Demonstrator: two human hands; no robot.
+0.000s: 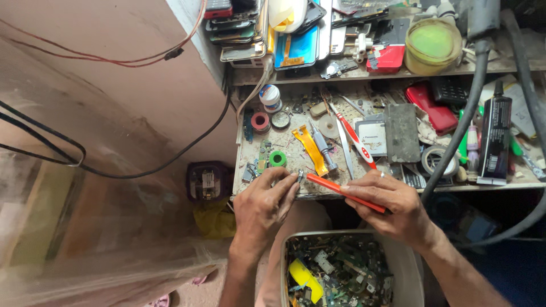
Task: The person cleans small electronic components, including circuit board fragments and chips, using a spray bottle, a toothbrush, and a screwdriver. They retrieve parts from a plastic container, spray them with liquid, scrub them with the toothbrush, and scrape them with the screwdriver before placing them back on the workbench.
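Head view, nearest first: white plastic tub [405,267] of scrap circuit boards below the wrists. Left hand [263,207] pinches a small grey metal part [299,175] at the bench edge; right hand [392,206] grips an orange flat pry tool [335,189], tip at the part. Prying step; needs steady leverage. Cluttered wooden workbench [296,146] beyond.
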